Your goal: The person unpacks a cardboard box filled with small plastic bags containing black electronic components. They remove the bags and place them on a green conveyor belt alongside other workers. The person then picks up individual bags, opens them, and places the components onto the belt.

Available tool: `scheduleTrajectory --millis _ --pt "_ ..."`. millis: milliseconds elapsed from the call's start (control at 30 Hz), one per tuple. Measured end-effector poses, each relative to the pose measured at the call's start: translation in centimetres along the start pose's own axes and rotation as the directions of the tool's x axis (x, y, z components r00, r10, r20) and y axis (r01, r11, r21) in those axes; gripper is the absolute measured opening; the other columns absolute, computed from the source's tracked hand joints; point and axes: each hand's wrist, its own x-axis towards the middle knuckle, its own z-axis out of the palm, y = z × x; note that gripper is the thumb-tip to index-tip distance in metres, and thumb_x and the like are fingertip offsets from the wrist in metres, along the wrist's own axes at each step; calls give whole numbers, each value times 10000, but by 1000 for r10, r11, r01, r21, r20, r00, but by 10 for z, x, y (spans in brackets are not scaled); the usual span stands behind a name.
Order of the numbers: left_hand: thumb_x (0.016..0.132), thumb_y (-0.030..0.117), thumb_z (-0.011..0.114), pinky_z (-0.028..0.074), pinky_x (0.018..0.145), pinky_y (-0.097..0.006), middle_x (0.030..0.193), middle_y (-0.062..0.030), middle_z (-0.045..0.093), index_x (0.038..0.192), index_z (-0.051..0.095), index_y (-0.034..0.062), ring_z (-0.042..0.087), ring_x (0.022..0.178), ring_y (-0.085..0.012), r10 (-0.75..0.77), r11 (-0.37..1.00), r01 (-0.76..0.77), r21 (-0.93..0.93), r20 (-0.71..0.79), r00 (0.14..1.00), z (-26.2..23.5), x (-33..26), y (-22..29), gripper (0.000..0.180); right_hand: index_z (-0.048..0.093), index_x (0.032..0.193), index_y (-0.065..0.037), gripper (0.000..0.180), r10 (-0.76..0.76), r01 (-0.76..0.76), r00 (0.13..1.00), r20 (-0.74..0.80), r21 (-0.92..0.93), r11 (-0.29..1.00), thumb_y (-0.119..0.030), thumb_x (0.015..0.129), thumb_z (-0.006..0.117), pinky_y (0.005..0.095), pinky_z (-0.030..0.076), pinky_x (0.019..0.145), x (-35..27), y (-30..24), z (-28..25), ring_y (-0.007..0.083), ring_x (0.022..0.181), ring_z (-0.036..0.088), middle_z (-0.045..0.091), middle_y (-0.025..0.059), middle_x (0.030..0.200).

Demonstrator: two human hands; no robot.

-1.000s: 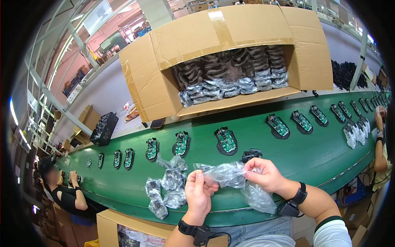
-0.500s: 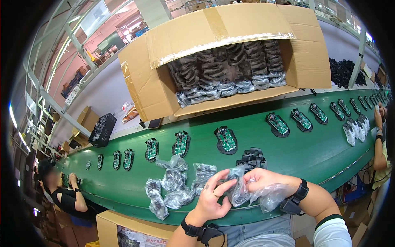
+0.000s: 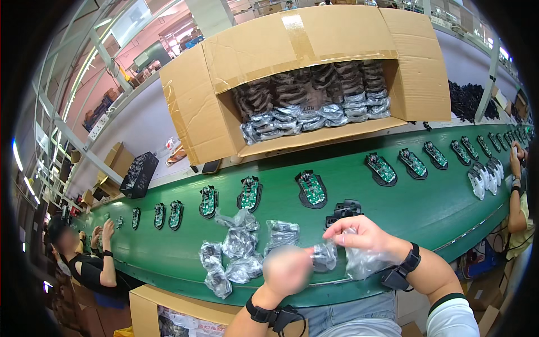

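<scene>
1. The right hand (image 3: 364,235) pinches a clear plastic bag (image 3: 365,262) above the green belt's (image 3: 438,208) near edge.
2. The left hand (image 3: 287,271) is blurred; its grip is unclear, touching a bagged cable (image 3: 324,256).

Black wrist straps both arms; white short sleeve, dark-trimmed.

A long green conveyor belt (image 3: 449,208) runs across the room. Behind it stands a big open cardboard box (image 3: 314,73) on its side, on a grey worktop (image 3: 140,129). On the left there are metal frames (image 3: 67,135) and pink walls (image 3: 163,39). Bright strip lamps (image 3: 17,157) shine at the left edge. More cartons (image 3: 120,160) stand farther back.
</scene>
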Motion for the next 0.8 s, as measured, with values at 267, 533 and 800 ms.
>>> scheduleTrajectory --millis 267,533,800 --pt "900 37 681 560 817 -339 1049 -179 727 1039 745 -9 716 905 -288 -25 994 50 94 -245 969 -6 1 -5 160 763 933 -20 88 -454 342 883 -121 -497 798 -83 872 755 272 467 601 3 3 12 131 664 615 701 72 784" --pt "860 -4 710 543 708 -295 1090 -169 698 1080 764 53 679 845 -239 -31 985 94 148 -383 923 -21 -2 -6 233 745 899 -9 74 -731 397 672 -120 -775 492 -12 827 728 295 482 568 4 -9 15 195 632 613 674 85 738" --pt "852 -49 682 574 761 -326 938 -150 730 1041 747 23 727 850 -260 -53 975 20 -220 -148 988 -16 -8 -3 213 581 919 -30 86 -848 621 528 -46 -660 423 -71 921 657 354 545 755 6 -4 26 286 878 662 661 218 1106"
